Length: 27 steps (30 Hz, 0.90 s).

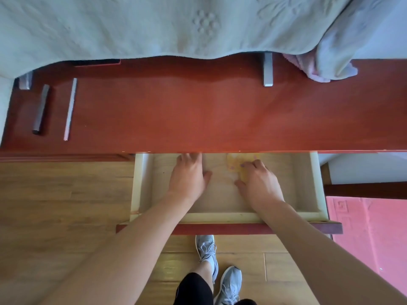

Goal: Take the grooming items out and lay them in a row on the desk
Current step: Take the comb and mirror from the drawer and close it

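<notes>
Glossy red wood desk (198, 119), pale raw-wood drawer (317, 183)

Left grip (189, 172): palm down, fingers straight and close together, pointing forward; the fingertips are partly hidden in shadow; the thumb spreads out toward the right grip.
Right grip (259, 181): palm down, knuckles raised, fingers bent, tips down on a pale yellow flat item (233, 164) just ahead of it and partly under it; the thumb is held apart from the fingers, toward the left grip.
Spacing: the grips are side by side and near each other, thumbs apart, with the left grip slightly further forward.
Wrists: both roughly in line with their forearms.
Arms: both bare and stretched forward, converging toward the grips.
</notes>
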Motion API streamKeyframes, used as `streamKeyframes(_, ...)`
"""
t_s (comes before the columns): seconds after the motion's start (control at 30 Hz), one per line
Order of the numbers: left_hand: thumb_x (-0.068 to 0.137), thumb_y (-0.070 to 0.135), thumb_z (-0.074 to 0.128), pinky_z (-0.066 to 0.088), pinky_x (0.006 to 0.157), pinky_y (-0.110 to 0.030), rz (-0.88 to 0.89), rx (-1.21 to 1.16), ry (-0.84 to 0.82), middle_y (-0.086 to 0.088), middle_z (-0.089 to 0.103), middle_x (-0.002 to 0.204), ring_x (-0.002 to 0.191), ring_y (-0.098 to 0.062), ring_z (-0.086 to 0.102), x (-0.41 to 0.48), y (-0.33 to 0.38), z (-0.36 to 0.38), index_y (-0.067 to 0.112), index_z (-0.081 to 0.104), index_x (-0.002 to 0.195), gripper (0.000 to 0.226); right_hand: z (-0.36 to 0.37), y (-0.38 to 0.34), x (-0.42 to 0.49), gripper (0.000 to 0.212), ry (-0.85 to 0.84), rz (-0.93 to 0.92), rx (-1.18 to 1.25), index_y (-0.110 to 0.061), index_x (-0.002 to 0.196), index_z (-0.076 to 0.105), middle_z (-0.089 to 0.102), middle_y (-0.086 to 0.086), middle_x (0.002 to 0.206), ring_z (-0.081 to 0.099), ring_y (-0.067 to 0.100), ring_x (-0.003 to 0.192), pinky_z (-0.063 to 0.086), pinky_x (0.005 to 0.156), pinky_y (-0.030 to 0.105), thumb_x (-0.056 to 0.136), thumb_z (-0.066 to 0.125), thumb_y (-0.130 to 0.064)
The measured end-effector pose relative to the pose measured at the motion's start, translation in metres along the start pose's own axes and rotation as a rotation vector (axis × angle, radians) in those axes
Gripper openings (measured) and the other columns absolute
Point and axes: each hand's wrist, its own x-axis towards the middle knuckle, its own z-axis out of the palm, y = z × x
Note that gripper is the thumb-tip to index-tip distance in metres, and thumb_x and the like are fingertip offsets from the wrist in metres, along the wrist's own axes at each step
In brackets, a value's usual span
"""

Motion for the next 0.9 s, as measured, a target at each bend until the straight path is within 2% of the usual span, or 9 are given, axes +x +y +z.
streamKeyframes(0.1, 0.083, 0.029, 0.07, 0.046, 0.09, -0.041, -0.005, -0.059, -0.002, -0.019, 0.052, 0.127, 0.109, -0.038, 0.053, 0.0, 0.001, 0.002, 0.011, 0.04, 0.141, 0.068, 0.0, 0.0, 0.004, 0.041, -0.021, 0.013, 0.013, -0.009, 0.117, 0.056, 0.048, 0.01, 0.119, 0.057, 0.036, 0.093, 0.048, 0.076, 0.037, 0.082, 0.069, -0.026)
streamKeyframes(0.23, 0.078, 0.021, 0.068, 0.046, 0.087, -0.039, -0.031, -0.072, -0.012, -0.018, 0.049, 0.129, 0.106, -0.038, 0.053, 0.001, 0.004, -0.001, 0.014, 0.036, 0.143, 0.072, 0.002, -0.004, 0.004, 0.028, -0.033, 0.007, 0.035, -0.008, 0.11, 0.054, 0.045, 0.009, 0.117, 0.057, 0.037, 0.084, 0.049, 0.069, 0.038, 0.084, 0.063, -0.015)
streamKeyframes(0.37, 0.074, 0.011, 0.064, 0.042, 0.082, -0.036, -0.034, -0.085, -0.019, -0.015, 0.049, 0.128, 0.107, -0.038, 0.052, 0.0, 0.009, -0.01, 0.013, 0.04, 0.14, 0.07, 0.001, -0.005, 0.004, 0.037, -0.032, 0.037, 0.065, -0.008, 0.118, 0.053, 0.044, 0.01, 0.119, 0.058, 0.039, 0.084, 0.05, 0.071, 0.039, 0.081, 0.057, -0.008)
streamKeyframes(0.47, 0.072, 0.01, 0.061, 0.042, 0.076, -0.033, -0.048, -0.081, -0.016, -0.014, 0.048, 0.128, 0.093, -0.036, 0.056, -0.002, 0.008, -0.01, 0.017, 0.037, 0.141, 0.074, 0.0, -0.005, 0.004, 0.041, -0.027, 0.069, 0.086, -0.009, 0.119, 0.054, 0.044, 0.01, 0.12, 0.058, 0.038, 0.082, 0.049, 0.071, 0.037, 0.078, 0.057, -0.008)
streamKeyframes(0.57, 0.072, 0.012, 0.059, 0.042, 0.068, -0.033, -0.077, -0.068, -0.014, -0.014, 0.051, 0.107, 0.082, -0.034, 0.055, -0.005, 0.007, -0.01, 0.016, 0.038, 0.139, 0.07, -0.002, -0.004, 0.002, 0.041, -0.004, 0.085, 0.092, -0.012, 0.118, 0.057, 0.047, 0.01, 0.115, 0.058, 0.037, 0.081, 0.046, 0.069, 0.033, 0.077, 0.058, -0.011)
streamKeyframes(0.67, 0.074, 0.01, 0.056, 0.037, 0.062, -0.032, -0.101, -0.043, -0.001, -0.009, 0.044, 0.088, 0.077, -0.03, 0.046, -0.01, 0.008, -0.014, 0.016, 0.045, 0.13, 0.057, -0.005, -0.003, -0.001, 0.042, -0.003, 0.11, 0.092, -0.015, 0.119, 0.057, 0.048, 0.012, 0.114, 0.057, 0.037, 0.082, 0.044, 0.07, 0.032, 0.078, 0.06, -0.015)
streamKeyframes(0.77, 0.077, 0.009, 0.056, 0.036, 0.062, -0.033, -0.115, -0.033, -0.013, -0.009, 0.047, 0.092, 0.087, -0.031, 0.048, -0.013, 0.006, -0.014, 0.02, 0.046, 0.131, 0.057, -0.009, -0.002, -0.003, 0.041, 0.0, 0.14, 0.099, -0.018, 0.12, 0.058, 0.049, 0.013, 0.112, 0.057, 0.036, 0.081, 0.044, 0.072, 0.031, 0.079, 0.06, -0.018)
streamKeyframes(0.9, 0.08, 0.01, 0.056, 0.042, 0.072, -0.036, -0.13, -0.082, -0.067, -0.012, 0.048, 0.103, 0.097, -0.033, 0.048, -0.014, 0.006, -0.015, 0.022, 0.038, 0.141, 0.065, -0.012, 0.0, -0.007, 0.039, -0.006, 0.175, 0.117, -0.02, 0.119, 0.057, 0.047, 0.012, 0.111, 0.055, 0.034, 0.076, 0.045, 0.073, 0.031, 0.08, 0.06, -0.018)
